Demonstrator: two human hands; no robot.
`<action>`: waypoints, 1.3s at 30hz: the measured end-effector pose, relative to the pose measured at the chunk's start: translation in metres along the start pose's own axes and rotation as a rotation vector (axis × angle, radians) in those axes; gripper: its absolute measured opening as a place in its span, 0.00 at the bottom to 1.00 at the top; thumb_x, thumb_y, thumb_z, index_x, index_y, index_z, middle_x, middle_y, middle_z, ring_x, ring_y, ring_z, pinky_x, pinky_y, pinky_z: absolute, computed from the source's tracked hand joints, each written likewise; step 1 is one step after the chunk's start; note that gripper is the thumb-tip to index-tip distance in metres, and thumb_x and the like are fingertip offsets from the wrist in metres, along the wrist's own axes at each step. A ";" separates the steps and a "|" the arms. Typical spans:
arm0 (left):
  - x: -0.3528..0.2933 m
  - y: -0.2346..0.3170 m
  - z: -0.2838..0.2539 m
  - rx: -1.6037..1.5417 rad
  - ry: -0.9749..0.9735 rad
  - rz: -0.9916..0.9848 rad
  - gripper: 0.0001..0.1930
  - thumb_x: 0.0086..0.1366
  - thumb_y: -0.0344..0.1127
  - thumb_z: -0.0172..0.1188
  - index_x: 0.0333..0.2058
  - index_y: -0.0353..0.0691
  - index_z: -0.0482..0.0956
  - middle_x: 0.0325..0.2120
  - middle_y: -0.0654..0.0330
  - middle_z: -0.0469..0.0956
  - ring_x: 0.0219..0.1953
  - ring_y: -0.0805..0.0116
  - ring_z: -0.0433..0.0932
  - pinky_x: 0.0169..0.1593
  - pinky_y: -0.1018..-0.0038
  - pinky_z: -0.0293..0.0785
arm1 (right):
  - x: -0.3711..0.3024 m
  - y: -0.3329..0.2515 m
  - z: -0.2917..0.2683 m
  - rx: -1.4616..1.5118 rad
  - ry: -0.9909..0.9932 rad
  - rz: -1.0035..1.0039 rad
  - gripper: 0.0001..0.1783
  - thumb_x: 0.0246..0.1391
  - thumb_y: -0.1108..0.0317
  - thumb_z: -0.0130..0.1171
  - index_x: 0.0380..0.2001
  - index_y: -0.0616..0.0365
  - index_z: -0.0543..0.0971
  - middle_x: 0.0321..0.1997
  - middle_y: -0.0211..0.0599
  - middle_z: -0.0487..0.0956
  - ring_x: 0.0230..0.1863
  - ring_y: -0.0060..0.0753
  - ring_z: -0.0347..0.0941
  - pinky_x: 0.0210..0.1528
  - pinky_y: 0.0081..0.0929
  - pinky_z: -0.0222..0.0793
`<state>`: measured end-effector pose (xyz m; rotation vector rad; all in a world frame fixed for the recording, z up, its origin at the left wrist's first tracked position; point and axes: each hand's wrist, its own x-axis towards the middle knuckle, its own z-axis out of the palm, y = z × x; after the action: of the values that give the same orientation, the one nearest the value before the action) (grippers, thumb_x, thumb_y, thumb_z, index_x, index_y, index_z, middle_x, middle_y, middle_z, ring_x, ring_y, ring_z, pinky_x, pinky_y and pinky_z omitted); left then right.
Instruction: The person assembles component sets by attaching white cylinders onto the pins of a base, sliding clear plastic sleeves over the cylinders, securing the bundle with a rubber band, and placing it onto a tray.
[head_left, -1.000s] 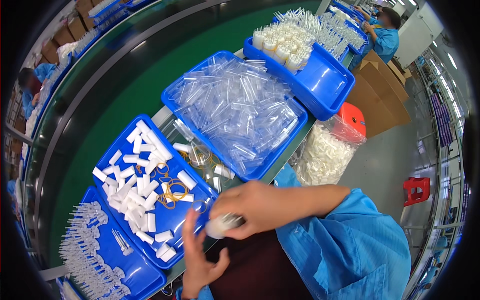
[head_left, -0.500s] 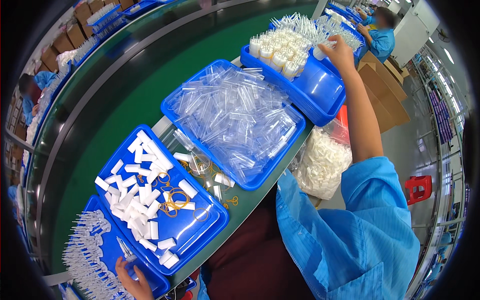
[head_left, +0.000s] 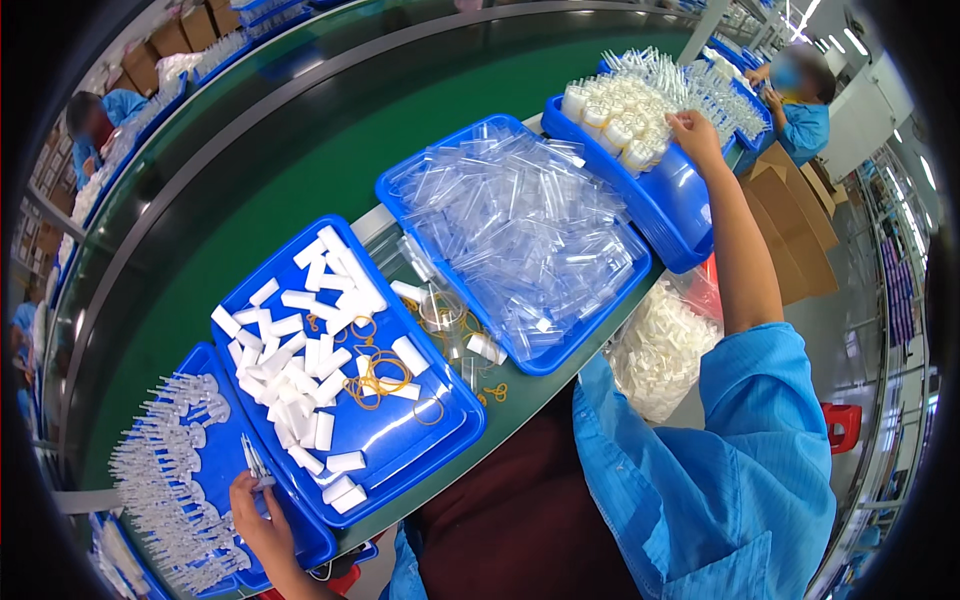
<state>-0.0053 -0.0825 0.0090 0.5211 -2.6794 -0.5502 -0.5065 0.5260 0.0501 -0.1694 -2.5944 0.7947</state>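
Observation:
At the lower left, my left hand is closed around a few small clear plastic pieces with thin tips. It is over a blue tray where rows of similar thin-tipped pieces stand packed. My right hand reaches to the far right, its fingers pinched at the edge of banded bundles of white pieces in clear sleeves. These bundles stand upright in a stack of blue trays. The fingertips appear closed on the nearest bundle, partly hidden by the hand.
Between my hands are a blue tray of white cylinders and rubber bands, and another blue tray heaped with clear sleeves. A green conveyor curves behind. A bag of white pieces and cardboard are at right. Co-workers sit farther off.
The view has shifted, moving the trays rightward in the picture. My right hand has brought a bundle against the others in the stack's top tray. My left hand has lifted slightly with the thin-tipped pieces.

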 end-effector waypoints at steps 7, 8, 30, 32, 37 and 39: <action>0.014 0.016 0.000 0.076 0.038 0.141 0.13 0.51 0.19 0.58 0.37 0.34 0.71 0.35 0.51 0.72 0.34 0.55 0.73 0.39 0.69 0.70 | 0.014 0.045 -0.016 -0.372 0.389 -0.330 0.27 0.52 0.49 0.57 0.49 0.58 0.74 0.43 0.46 0.76 0.35 0.27 0.73 0.35 0.25 0.68; 0.012 0.018 -0.002 0.107 0.036 0.091 0.13 0.51 0.19 0.58 0.37 0.34 0.71 0.35 0.51 0.72 0.34 0.55 0.73 0.39 0.69 0.70 | 0.002 0.021 -0.005 -0.300 0.350 -0.299 0.26 0.52 0.51 0.57 0.49 0.58 0.73 0.45 0.46 0.75 0.37 0.27 0.73 0.36 0.25 0.68; -0.030 0.104 0.038 -1.227 0.167 -0.153 0.14 0.55 0.17 0.55 0.38 0.36 0.63 0.36 0.52 0.70 0.40 0.65 0.72 0.49 0.71 0.68 | -0.369 -0.279 0.092 0.076 -0.480 -1.141 0.14 0.37 0.72 0.60 0.32 0.55 0.72 0.27 0.33 0.73 0.31 0.37 0.70 0.35 0.33 0.62; -0.029 0.106 0.044 -1.322 0.159 -0.184 0.15 0.55 0.17 0.55 0.38 0.36 0.63 0.36 0.52 0.70 0.40 0.66 0.72 0.48 0.71 0.68 | -0.370 -0.280 0.090 0.094 -0.487 -1.138 0.14 0.38 0.73 0.60 0.32 0.55 0.73 0.28 0.35 0.73 0.31 0.38 0.70 0.34 0.33 0.63; -0.025 0.112 0.052 -1.454 0.059 -0.199 0.15 0.54 0.17 0.57 0.39 0.37 0.65 0.37 0.54 0.69 0.39 0.67 0.71 0.47 0.72 0.68 | -0.358 -0.287 0.068 0.218 -0.637 -1.015 0.11 0.39 0.77 0.59 0.31 0.56 0.74 0.31 0.38 0.72 0.29 0.39 0.69 0.31 0.32 0.65; -0.022 0.113 0.055 -1.477 0.060 -0.182 0.15 0.55 0.18 0.58 0.39 0.37 0.66 0.37 0.54 0.69 0.39 0.68 0.72 0.46 0.73 0.70 | -0.351 -0.288 0.063 0.435 -0.774 -0.870 0.13 0.40 0.79 0.59 0.34 0.57 0.76 0.33 0.38 0.72 0.29 0.37 0.71 0.31 0.27 0.68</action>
<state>-0.0401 0.0404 0.0045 0.2696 -1.4751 -2.1328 -0.2145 0.1730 0.0386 1.5369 -2.5813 1.1563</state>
